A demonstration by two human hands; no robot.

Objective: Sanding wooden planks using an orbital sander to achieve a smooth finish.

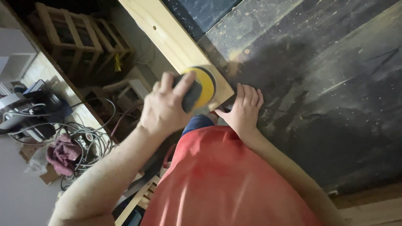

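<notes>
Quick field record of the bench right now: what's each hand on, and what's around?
left hand: gripping a yellow-padded sander, fingers over its dark body
sander position: on the near end of a pale wooden plank
right hand: flat on the dark workbench top, thumb toward the plank's end
bench surface: dusty, scuffed
left of bench: tangled cables, a crumpled maroon rag, wooden frames

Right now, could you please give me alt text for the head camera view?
Seen from above, the person's left hand presses a yellow-and-black sander onto the end of a pale wooden board, while the right hand lies flat on the dark, dusty workbench beside it. Tangled cables lie lower left.
</notes>
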